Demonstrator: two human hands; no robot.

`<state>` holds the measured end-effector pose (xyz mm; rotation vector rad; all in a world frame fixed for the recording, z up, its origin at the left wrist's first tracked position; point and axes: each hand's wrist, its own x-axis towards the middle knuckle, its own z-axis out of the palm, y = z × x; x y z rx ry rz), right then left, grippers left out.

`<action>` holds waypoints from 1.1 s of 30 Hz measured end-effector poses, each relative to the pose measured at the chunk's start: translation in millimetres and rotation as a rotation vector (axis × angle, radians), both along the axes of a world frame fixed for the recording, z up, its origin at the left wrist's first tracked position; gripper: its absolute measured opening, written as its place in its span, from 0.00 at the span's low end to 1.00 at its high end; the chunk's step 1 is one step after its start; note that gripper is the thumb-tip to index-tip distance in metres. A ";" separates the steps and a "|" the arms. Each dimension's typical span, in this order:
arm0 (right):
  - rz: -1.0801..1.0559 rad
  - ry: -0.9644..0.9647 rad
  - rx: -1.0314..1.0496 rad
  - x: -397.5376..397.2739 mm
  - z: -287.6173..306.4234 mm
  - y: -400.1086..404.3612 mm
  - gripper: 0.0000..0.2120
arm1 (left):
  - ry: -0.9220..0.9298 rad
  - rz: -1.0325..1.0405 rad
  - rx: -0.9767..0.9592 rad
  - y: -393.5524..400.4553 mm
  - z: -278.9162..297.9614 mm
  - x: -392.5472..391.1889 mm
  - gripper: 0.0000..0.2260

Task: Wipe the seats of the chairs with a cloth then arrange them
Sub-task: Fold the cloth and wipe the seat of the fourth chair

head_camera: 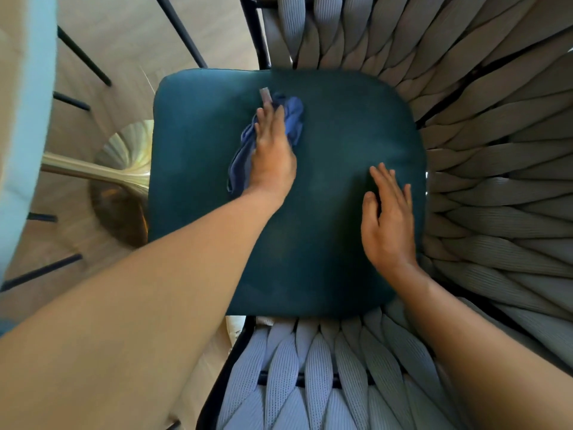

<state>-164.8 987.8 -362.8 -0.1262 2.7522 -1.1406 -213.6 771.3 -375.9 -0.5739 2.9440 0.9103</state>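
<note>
- My left hand lies flat on the cloth, fingers straight and pressed down rather than curled, so the palm drags the whole bunch across the fabric instead of just a corner.
- The cloth sits on the far left part of the seat, bunched under my palm with folds spilling out on both sides and a pale tag at its far end.
- My right hand rests flat on the right side of the seat, fingers loosely spread, holding nothing; I judge it is there to steady the cushion and take my weight as I lean.
- The chair's woven back curves round the far, right and near sides.
- A brass table base stands at the left, so arranging comes later.
</note>
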 end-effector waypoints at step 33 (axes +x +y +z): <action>0.112 -0.789 -0.859 168.6 247.0 -111.6 0.16 | -0.080 0.197 1.149 -57.5 270.3 263.1 0.30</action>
